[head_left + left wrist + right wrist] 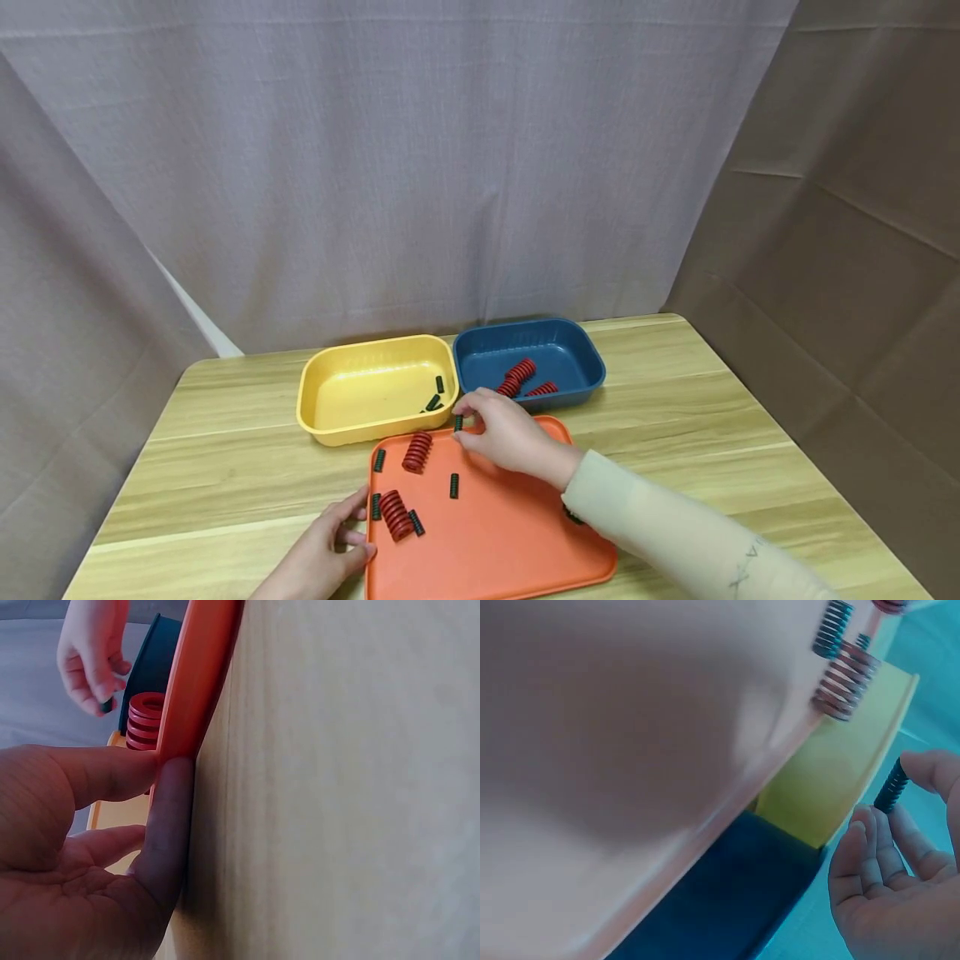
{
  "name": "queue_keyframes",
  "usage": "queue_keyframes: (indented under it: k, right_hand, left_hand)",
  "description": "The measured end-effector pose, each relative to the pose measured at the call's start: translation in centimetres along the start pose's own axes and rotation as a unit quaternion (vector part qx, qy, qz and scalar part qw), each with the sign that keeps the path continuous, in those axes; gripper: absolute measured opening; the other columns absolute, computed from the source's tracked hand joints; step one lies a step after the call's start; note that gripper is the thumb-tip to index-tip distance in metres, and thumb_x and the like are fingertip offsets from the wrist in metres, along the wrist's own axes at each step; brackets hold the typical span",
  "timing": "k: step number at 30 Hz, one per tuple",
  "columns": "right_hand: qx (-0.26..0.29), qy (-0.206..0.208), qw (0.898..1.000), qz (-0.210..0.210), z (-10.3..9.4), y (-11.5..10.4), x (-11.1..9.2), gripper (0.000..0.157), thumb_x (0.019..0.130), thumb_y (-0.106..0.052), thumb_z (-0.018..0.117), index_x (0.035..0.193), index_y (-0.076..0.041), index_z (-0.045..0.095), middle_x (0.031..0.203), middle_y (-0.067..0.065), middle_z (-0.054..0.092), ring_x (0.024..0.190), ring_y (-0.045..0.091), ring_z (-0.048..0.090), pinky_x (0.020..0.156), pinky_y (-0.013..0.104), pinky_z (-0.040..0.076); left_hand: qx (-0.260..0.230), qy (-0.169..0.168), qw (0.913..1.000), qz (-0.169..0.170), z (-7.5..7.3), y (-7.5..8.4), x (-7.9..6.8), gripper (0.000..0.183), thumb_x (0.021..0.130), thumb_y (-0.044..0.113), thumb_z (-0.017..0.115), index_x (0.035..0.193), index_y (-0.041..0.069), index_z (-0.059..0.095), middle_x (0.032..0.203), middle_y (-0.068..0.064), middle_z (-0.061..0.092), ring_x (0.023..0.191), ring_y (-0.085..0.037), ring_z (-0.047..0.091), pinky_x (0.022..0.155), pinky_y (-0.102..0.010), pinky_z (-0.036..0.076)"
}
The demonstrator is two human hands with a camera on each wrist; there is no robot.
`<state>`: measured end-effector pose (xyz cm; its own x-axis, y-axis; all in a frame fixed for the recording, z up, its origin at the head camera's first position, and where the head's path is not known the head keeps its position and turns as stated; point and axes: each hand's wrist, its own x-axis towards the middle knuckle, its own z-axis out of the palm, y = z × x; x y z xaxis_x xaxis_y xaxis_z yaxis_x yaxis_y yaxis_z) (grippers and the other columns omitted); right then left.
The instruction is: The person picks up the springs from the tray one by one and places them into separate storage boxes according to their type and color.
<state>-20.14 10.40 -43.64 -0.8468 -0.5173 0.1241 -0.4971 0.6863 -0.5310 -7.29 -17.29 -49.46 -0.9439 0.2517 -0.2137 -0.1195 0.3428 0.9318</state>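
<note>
My right hand [507, 435] pinches a small dark green spring [891, 786] between thumb and fingertips, above the far edge of the orange tray [495, 542]. My left hand [322, 546] holds the tray's left rim, its thumb and a finger pinching the edge in the left wrist view. Two thick red springs [417, 452] lie on the tray's left side. Around them are several small dark green springs [454, 486]. Another dark piece [572, 515] shows partly beneath the right forearm.
Behind the tray stand a yellow bin [352, 392] with several dark green springs inside and a blue bin [577, 375] holding several red springs. The bins touch side by side. All rests on a wooden table [225, 467] with grey curtains [375, 167] behind.
</note>
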Motion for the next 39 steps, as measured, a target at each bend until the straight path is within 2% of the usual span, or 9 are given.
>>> queue_keyframes:
  k: [5, 9, 14, 18, 25, 29, 35, 39]
  right_hand:
    - [0.038, 0.025, 0.999, 0.010, 0.1, -1.0, 1.3, 0.030, 0.086, -0.026, 0.075, 0.111, -0.013, 0.065, 0.092, 0.000, 0.058, 0.084, 0.017, 0.057, 0.071, 0.026, 0.048]
    - [0.067, 0.038, 0.997, 0.031, 0.5, -1.6, 2.5, 0.033, 0.087, -0.029, 0.073, 0.114, -0.011, 0.065, 0.097, 0.000, 0.059, 0.085, 0.015, 0.057, 0.072, 0.027, 0.048]
    - [0.116, 0.057, 0.991, 0.040, 1.3, -2.6, 4.4, 0.032, 0.088, -0.030, 0.072, 0.113, -0.011, 0.065, 0.102, 0.002, 0.060, 0.087, 0.020, 0.056, 0.070, 0.029, 0.048]
    - [0.154, 0.064, 0.985, 0.049, 2.0, -3.7, 5.8, 0.031, 0.089, -0.032, 0.072, 0.111, -0.012, 0.065, 0.100, -0.002, 0.061, 0.083, 0.015, 0.054, 0.068, 0.029, 0.048]
    - [0.178, 0.068, 0.977, 0.094, 3.3, -4.5, 8.3, 0.031, 0.090, -0.032, 0.070, 0.111, -0.011, 0.064, 0.101, 0.000, 0.061, 0.078, 0.013, 0.055, 0.063, 0.026, 0.048]
    - [0.146, 0.082, 0.981, 0.101, 4.3, -4.2, 9.5, 0.031, 0.090, -0.030, 0.070, 0.111, -0.009, 0.063, 0.101, 0.003, 0.061, 0.075, 0.014, 0.056, 0.064, 0.027, 0.048]
    - [0.024, 0.091, 0.992, 0.083, 5.7, -3.6, 10.2, 0.032, 0.089, -0.032, 0.070, 0.113, -0.011, 0.064, 0.103, 0.000, 0.061, 0.090, 0.014, 0.057, 0.079, 0.030, 0.049]
    - [-0.011, 0.093, 0.992, 0.083, 6.1, -3.6, 10.3, 0.033, 0.088, -0.036, 0.071, 0.113, -0.014, 0.066, 0.103, -0.004, 0.062, 0.093, 0.013, 0.058, 0.080, 0.031, 0.049]
  left_hand:
    - [0.002, -0.001, 1.0000, 0.001, 0.0, -0.1, 0.0, 0.081, 0.083, 0.004, 0.074, 0.148, -0.007, 0.027, 0.119, -0.017, 0.046, 0.091, -0.022, 0.057, 0.072, -0.024, 0.048]
    - [0.005, 0.001, 1.0000, 0.004, 0.0, -0.2, 0.0, 0.080, 0.083, 0.004, 0.075, 0.147, -0.008, 0.028, 0.119, -0.017, 0.046, 0.091, -0.022, 0.057, 0.072, -0.024, 0.048]
    - [-0.001, 0.006, 1.0000, 0.003, 0.1, -0.2, 0.0, 0.081, 0.082, 0.003, 0.075, 0.146, -0.009, 0.029, 0.119, -0.017, 0.047, 0.092, -0.022, 0.057, 0.073, -0.024, 0.048]
    - [-0.006, 0.006, 0.9999, 0.005, 0.1, -0.2, 0.1, 0.080, 0.081, 0.001, 0.074, 0.146, -0.010, 0.028, 0.119, -0.018, 0.046, 0.092, -0.023, 0.057, 0.072, -0.024, 0.049]
    - [-0.008, 0.009, 0.9998, 0.014, 0.1, -0.1, 0.1, 0.080, 0.081, 0.001, 0.074, 0.146, -0.010, 0.029, 0.120, -0.018, 0.049, 0.091, -0.022, 0.057, 0.072, -0.024, 0.049]
    - [-0.009, 0.007, 0.9997, 0.019, 0.1, -0.2, 0.3, 0.078, 0.082, 0.001, 0.073, 0.146, -0.009, 0.029, 0.121, -0.017, 0.049, 0.091, -0.022, 0.058, 0.071, -0.025, 0.051]
    - [-0.010, 0.001, 0.9997, 0.023, 0.1, -0.2, 0.3, 0.078, 0.082, 0.001, 0.072, 0.146, -0.009, 0.029, 0.120, -0.017, 0.048, 0.092, -0.022, 0.058, 0.071, -0.025, 0.051]
    - [-0.017, 0.001, 0.9995, 0.028, 0.0, -0.2, 0.2, 0.078, 0.082, -0.001, 0.072, 0.145, -0.011, 0.029, 0.119, -0.018, 0.048, 0.091, -0.023, 0.059, 0.070, -0.025, 0.051]
